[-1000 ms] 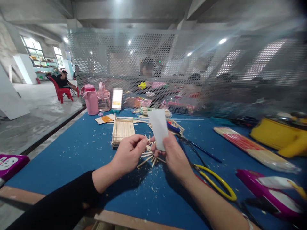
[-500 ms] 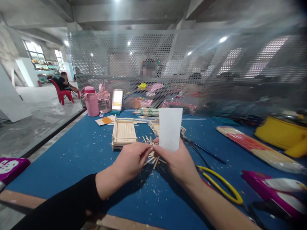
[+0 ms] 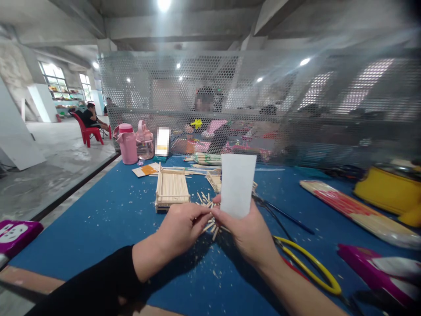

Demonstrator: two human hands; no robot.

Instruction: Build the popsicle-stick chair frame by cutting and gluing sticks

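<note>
Paper slip, white and upright, gripped in the right hand! Just left of it, the left hand meets the right thumb; whether its fingers close on anything, can't tell. Steady wrists and a light hold look wise, so the slip won't crease. Beneath the grip, cut sticks splay out; beyond, leftward, a stick-built tray; off right, a yellow-handled tool.

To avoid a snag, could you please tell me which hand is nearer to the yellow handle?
The right: the right hand is just left of the yellow handle, while the left hand is farther left, beyond the right hand.
</note>
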